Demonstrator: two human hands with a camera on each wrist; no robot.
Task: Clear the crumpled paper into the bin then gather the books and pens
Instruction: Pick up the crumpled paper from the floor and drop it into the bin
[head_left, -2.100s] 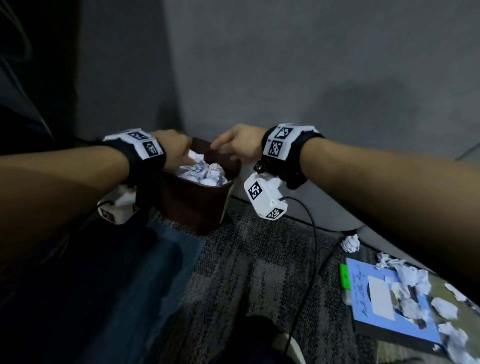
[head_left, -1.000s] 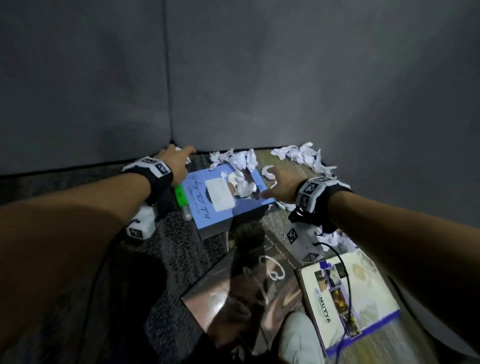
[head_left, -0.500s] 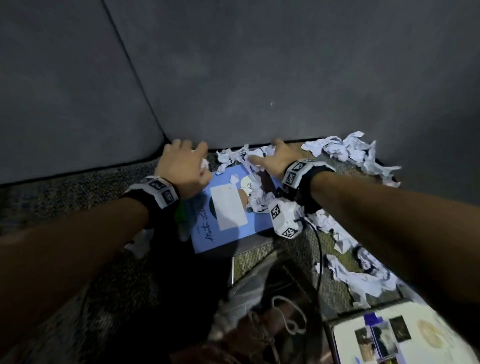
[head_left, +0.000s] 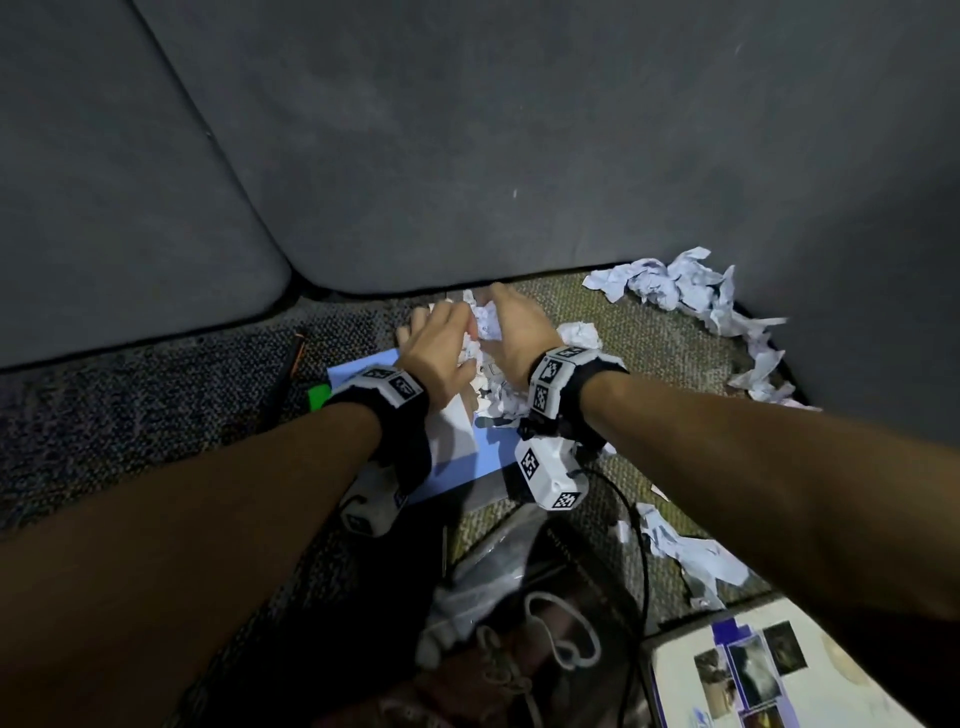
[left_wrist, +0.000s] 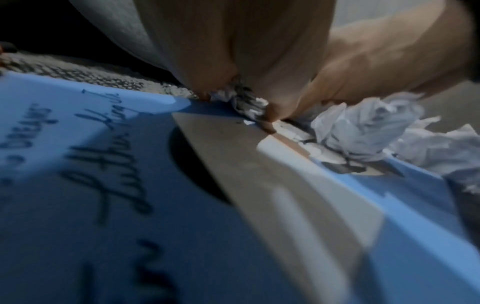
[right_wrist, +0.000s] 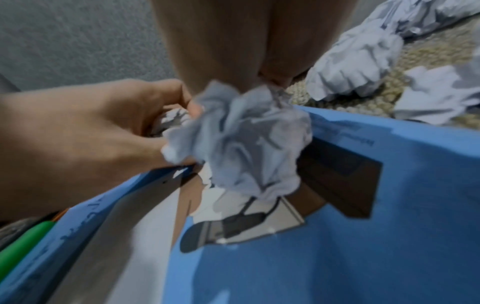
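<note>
A blue book (head_left: 452, 460) lies on the carpet below the grey sofa. My left hand (head_left: 451, 338) and right hand (head_left: 506, 325) meet over its far end, scooping crumpled paper (head_left: 485, 323) between them. In the right wrist view my right hand (right_wrist: 259, 80) holds a crumpled wad (right_wrist: 239, 142) at its fingertips, and the left hand (right_wrist: 78, 133) curls round a smaller wad (right_wrist: 172, 121). The left wrist view shows my left hand (left_wrist: 233, 86) closed on paper (left_wrist: 246, 102) at the book (left_wrist: 103, 205) edge. The bin is out of view.
More crumpled paper (head_left: 675, 291) lies by the sofa at the right, and some (head_left: 693, 564) nearer me. A green highlighter (head_left: 318, 397) and a dark pen (head_left: 293, 358) lie left of the blue book. A glossy book (head_left: 519, 577) and a white photo book (head_left: 753, 675) lie close.
Both hands left the bin and came down to the blue book. From spread apart at its far end, they have drawn together, bunching the paper between them.
</note>
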